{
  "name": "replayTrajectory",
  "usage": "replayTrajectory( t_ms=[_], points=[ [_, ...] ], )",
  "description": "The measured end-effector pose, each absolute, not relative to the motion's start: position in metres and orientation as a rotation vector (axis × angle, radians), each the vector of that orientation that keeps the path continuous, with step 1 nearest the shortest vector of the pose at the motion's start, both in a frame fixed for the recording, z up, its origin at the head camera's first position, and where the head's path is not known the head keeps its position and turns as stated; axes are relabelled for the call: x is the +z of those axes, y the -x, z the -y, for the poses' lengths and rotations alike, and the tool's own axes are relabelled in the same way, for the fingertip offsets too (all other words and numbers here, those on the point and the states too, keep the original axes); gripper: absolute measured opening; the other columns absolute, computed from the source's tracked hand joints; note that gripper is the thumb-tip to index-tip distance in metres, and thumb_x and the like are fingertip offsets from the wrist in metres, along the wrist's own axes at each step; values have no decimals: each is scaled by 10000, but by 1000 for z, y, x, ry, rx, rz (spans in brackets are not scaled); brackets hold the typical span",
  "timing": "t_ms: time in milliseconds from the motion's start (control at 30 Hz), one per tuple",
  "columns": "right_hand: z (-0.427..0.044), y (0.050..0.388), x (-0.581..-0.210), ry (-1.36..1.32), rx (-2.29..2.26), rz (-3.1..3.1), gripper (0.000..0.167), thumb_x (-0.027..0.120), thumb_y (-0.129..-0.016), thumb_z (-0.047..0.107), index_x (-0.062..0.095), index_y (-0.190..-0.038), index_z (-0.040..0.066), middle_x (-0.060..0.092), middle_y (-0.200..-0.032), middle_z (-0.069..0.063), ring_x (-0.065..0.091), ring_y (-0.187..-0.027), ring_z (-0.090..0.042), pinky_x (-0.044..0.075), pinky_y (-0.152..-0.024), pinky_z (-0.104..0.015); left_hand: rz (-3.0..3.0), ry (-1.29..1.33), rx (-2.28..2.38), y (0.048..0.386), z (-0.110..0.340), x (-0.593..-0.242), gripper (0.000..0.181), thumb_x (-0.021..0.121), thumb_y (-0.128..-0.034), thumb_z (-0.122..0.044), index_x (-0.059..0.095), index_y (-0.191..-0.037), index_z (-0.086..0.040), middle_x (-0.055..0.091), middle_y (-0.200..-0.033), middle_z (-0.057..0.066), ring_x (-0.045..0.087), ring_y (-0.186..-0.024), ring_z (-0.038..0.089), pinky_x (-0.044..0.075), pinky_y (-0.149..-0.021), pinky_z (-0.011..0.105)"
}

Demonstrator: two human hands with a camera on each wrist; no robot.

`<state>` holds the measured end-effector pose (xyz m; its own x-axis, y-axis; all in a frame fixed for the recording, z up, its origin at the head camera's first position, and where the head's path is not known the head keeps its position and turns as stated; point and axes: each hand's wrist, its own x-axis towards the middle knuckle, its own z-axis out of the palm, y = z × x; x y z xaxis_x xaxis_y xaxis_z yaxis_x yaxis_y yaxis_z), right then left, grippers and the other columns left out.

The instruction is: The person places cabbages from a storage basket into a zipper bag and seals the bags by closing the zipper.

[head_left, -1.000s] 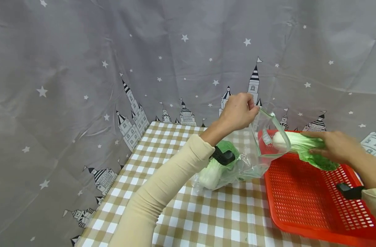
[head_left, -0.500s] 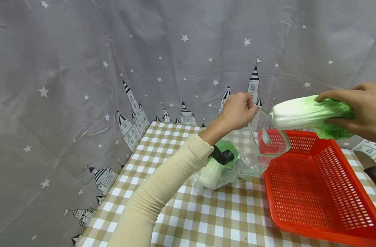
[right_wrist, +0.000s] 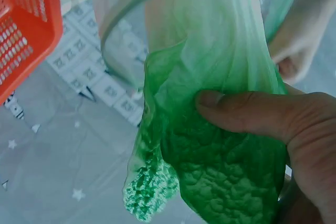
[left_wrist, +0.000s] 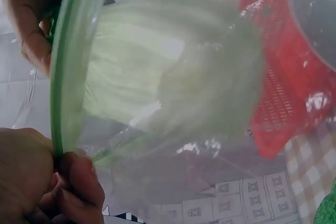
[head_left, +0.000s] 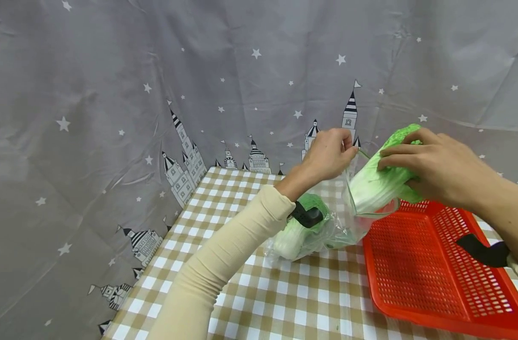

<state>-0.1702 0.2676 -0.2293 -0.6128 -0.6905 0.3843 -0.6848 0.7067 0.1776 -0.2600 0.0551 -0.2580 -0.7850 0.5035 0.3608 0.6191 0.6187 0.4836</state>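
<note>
My left hand [head_left: 330, 153] pinches the green-edged rim of a clear zip bag [head_left: 348, 231] and holds its mouth up. My right hand [head_left: 437, 165] grips a cabbage [head_left: 371, 186] by its green leafy end, with the thumb across the leaves in the right wrist view. The cabbage slants down, its white end inside the bag's mouth. Through the plastic in the left wrist view, the pale cabbage [left_wrist: 173, 66] shows behind the green zip edge [left_wrist: 65, 77]. Another cabbage [head_left: 290, 238] lies in clear plastic on the table, below my left wrist.
A red perforated basket [head_left: 420, 264] stands on the checkered tablecloth [head_left: 280, 302] at the right, under my right forearm. Behind the table hangs a grey curtain [head_left: 242, 94] printed with stars and castles.
My right hand has lifted the cabbage up from above the basket, then brought it left and tilted it, white end down, into the bag's mouth. My left hand has stayed in place.
</note>
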Motion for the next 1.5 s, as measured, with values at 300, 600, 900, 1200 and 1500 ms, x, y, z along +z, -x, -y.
replayTrajectory(
  t_ms=[300,600,900,1200,1500],
  points=[
    [-239,173,-250,-1185,-77,2500,530,794,-613,-81,747,-1064,193,688,-1153,-12,525,-1090,-316,421,-738,-516,2665,918,-946,258,-54,-261,212,611,-975,-233,567,-799,-123,587,-687,0,529,-595,127,401,-545,238],
    [-228,171,-272,-1348,48,2476,466,803,-624,-123,770,-1018,126,703,-1102,-51,547,-1114,-346,444,-886,-570,2638,920,-994,254,-56,-261,219,604,-983,-234,561,-796,-129,566,-642,-4,516,-565,125,389,-527,239],
    [-234,167,-278,-1298,14,2436,476,874,-624,-10,746,-1058,139,635,-1249,-114,469,-1250,-412,369,-974,-612,2632,970,-972,250,-53,-257,238,595,-992,-257,555,-797,-126,548,-613,-5,519,-578,127,381,-558,237],
    [-271,158,-302,-551,400,2848,613,821,-760,465,657,-1164,34,671,-998,-112,610,-865,-329,500,-677,-504,2603,895,-1190,251,-44,-259,239,609,-987,-235,555,-792,-106,544,-591,13,501,-505,126,391,-506,258],
    [-277,161,-279,-420,741,2971,347,578,-985,258,625,-667,128,464,-548,46,368,-472,-97,290,-434,-266,2592,772,-1339,254,-15,-238,196,608,-986,-194,572,-843,-65,597,-616,60,585,-485,159,411,-447,264]
  ],
)
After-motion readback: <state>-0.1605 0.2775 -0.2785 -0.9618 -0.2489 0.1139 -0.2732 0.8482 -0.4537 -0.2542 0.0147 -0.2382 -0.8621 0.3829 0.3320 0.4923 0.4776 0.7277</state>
